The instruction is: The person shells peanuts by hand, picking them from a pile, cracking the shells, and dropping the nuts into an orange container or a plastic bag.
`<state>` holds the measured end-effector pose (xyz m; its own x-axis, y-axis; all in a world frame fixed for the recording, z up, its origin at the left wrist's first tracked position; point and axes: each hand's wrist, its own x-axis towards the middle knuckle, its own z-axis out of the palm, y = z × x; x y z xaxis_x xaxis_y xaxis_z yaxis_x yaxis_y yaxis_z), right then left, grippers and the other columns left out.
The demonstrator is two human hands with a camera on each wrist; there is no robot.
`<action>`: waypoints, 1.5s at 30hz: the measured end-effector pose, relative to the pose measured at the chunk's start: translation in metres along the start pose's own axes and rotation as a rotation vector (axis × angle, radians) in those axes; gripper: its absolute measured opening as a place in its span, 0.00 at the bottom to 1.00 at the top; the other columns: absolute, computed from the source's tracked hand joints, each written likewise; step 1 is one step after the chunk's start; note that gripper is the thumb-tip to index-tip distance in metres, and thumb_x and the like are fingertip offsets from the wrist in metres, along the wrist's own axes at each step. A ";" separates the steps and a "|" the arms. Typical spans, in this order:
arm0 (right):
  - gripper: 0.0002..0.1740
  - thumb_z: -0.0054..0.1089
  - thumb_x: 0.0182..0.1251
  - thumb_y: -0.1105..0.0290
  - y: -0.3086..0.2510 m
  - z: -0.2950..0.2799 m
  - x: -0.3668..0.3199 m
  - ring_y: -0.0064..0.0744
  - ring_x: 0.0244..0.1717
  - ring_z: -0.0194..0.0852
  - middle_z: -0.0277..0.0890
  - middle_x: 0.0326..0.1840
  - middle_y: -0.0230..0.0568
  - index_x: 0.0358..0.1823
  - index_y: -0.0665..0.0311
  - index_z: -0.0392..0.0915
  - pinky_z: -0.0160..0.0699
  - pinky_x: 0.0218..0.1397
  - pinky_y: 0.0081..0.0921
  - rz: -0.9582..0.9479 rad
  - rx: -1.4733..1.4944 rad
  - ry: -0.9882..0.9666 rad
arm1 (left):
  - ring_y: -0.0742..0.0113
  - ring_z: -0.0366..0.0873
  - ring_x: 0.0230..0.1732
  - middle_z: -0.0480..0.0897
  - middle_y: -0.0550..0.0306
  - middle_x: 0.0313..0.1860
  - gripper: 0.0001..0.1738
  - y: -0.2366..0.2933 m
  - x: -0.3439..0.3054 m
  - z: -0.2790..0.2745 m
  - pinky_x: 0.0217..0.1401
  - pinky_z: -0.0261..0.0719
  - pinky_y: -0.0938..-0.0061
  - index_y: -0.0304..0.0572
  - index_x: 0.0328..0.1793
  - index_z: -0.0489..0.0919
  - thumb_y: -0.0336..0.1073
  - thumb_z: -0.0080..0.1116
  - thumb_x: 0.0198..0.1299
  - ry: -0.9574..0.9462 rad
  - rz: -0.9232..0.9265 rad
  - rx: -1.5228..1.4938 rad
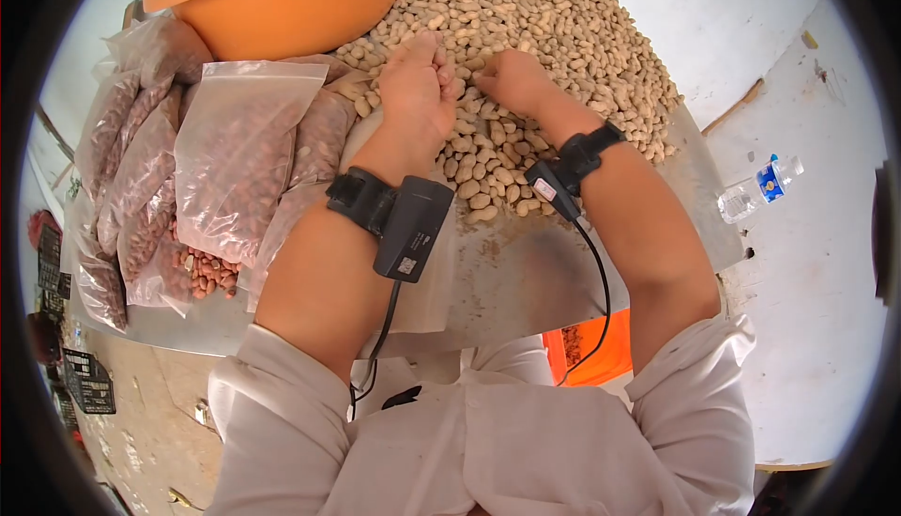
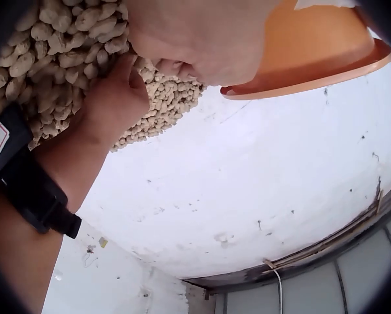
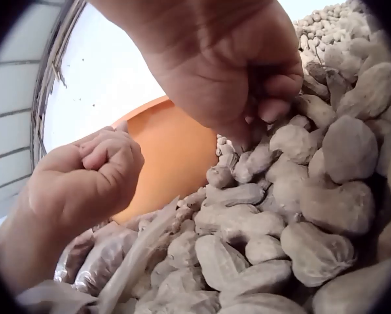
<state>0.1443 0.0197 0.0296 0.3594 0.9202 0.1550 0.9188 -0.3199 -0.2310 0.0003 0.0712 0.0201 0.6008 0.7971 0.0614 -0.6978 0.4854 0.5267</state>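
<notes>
My left hand (image 1: 413, 93) is curled into a fist above the near-left part of a heap of unshelled peanuts (image 1: 572, 28). In the right wrist view the left hand (image 3: 91, 173) has its fingers folded into the palm; whatever is inside is hidden. My right hand (image 1: 516, 81) reaches into the heap just to the right of it, its fingers bent downward. Seen from the right wrist, the right hand (image 3: 228, 72) pinches low at a peanut (image 3: 244, 163) among the others, its fingertips partly hidden. Larger-looking peanuts (image 3: 349, 147) lie right below that hand.
Clear plastic bags of red peanut kernels (image 1: 239, 159) are stacked at the left, loose kernels (image 1: 211, 272) near their bottom. An orange basin (image 1: 282, 9) stands behind them. A plastic bottle (image 1: 760, 187) lies at the right, beyond the metal tabletop (image 1: 526, 281). Under the table's front edge is an orange container (image 1: 601, 352).
</notes>
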 end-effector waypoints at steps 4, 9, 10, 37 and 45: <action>0.11 0.52 0.64 0.67 -0.002 -0.016 -0.026 0.27 0.26 0.73 0.76 0.28 0.40 0.37 0.69 0.78 0.72 0.28 0.22 0.125 0.841 0.005 | 0.78 0.60 0.19 0.67 0.65 0.23 0.03 -0.006 -0.003 -0.003 0.17 0.56 0.84 0.40 0.38 0.72 0.31 0.52 0.61 0.002 -0.055 0.055; 0.10 0.47 0.67 0.71 -0.014 -0.014 -0.053 0.21 0.22 0.66 0.72 0.29 0.35 0.45 0.67 0.74 0.67 0.24 0.14 0.122 1.687 0.068 | 0.80 0.61 0.19 0.68 0.66 0.22 0.04 -0.012 -0.018 0.003 0.17 0.57 0.86 0.40 0.39 0.74 0.30 0.55 0.59 -0.056 -0.148 0.150; 0.11 0.47 0.67 0.71 -0.017 -0.013 -0.056 0.21 0.22 0.66 0.72 0.30 0.35 0.46 0.67 0.73 0.67 0.23 0.14 0.120 1.790 0.070 | 0.81 0.61 0.20 0.69 0.66 0.23 0.05 -0.011 -0.019 0.005 0.17 0.57 0.86 0.40 0.41 0.75 0.30 0.55 0.59 -0.083 -0.154 0.172; 0.09 0.53 0.59 0.71 -0.013 0.010 -0.075 0.34 0.30 0.75 0.77 0.28 0.45 0.36 0.70 0.77 0.72 0.36 0.27 -0.134 0.861 0.383 | 0.82 0.64 0.20 0.74 0.65 0.22 0.08 -0.026 -0.033 0.003 0.21 0.61 0.87 0.32 0.39 0.79 0.31 0.55 0.59 -0.145 0.131 0.610; 0.09 0.54 0.59 0.71 -0.015 0.014 -0.075 0.25 0.22 0.68 0.73 0.20 0.39 0.26 0.70 0.77 0.66 0.26 0.23 -0.021 1.052 0.342 | 0.81 0.64 0.19 0.74 0.64 0.21 0.07 -0.031 -0.033 0.007 0.20 0.61 0.86 0.33 0.35 0.78 0.31 0.55 0.59 -0.079 0.151 0.581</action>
<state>0.1007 -0.0417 0.0083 0.5204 0.7602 0.3888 0.3869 0.1959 -0.9011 0.0050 0.0274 0.0073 0.5545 0.8019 0.2223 -0.4635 0.0758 0.8829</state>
